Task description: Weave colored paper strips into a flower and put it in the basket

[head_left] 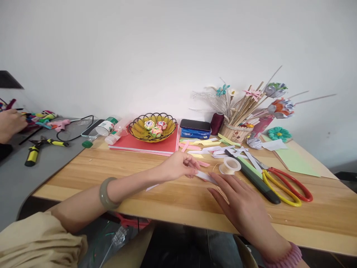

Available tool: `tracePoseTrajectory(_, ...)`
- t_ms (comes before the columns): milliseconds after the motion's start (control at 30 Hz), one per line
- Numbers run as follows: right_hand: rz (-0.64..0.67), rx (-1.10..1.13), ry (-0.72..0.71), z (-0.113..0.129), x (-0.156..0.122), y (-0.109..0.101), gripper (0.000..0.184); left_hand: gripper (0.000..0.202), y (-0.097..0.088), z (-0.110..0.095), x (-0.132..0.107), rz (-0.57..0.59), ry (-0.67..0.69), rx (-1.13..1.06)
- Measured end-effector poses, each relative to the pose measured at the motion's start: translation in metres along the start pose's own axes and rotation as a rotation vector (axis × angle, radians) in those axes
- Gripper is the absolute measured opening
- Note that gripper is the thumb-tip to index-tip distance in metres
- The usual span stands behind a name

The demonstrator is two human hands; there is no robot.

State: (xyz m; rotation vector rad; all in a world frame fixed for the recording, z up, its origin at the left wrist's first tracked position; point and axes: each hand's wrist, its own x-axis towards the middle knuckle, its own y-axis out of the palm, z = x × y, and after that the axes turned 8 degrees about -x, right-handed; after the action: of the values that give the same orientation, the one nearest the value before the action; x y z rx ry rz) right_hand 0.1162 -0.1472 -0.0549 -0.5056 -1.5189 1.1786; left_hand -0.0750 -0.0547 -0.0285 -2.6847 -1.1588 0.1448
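Note:
My left hand (178,167) pinches one end of a white paper strip (205,176) just above the wooden table (111,175); a jade bangle circles that wrist. My right hand (240,199) lies palm down with fingers stretched out, fingertips resting on the strip's other end. A small spool of clear thread (229,165) stands just beyond the strip. A black craft knife (255,178) lies to the right of my right hand.
Red- and yellow-handled scissors (287,184) lie at right. Coloured paper strips (206,147), a stick holder with paper flowers (237,128), a wire basket (152,128) on red paper and glue bottles (107,128) sit behind. Another person's hand (9,124) and pliers (36,147) are at far left.

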Motion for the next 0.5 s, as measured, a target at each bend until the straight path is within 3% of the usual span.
tracePoseTrajectory(133,-0.042,-0.077,-0.072,-0.013,0.008,0.001,0.035,0.013,-0.006,-0.006,0.014,-0.013,0.024,0.055)
tracePoseTrajectory(233,-0.042,-0.069,-0.060,-0.022,0.013,0.005,0.035,0.022,-0.012,0.000,0.022,-0.030,0.064,0.188)
tracePoseTrajectory(333,-0.020,-0.024,0.004,-0.026,0.016,0.011,0.031,0.021,-0.017,0.015,0.022,-0.058,0.127,0.406)
tracePoseTrajectory(500,0.057,0.091,0.139,-0.025,0.024,0.014,0.029,0.016,-0.016,0.037,0.014,0.036,0.315,0.883)
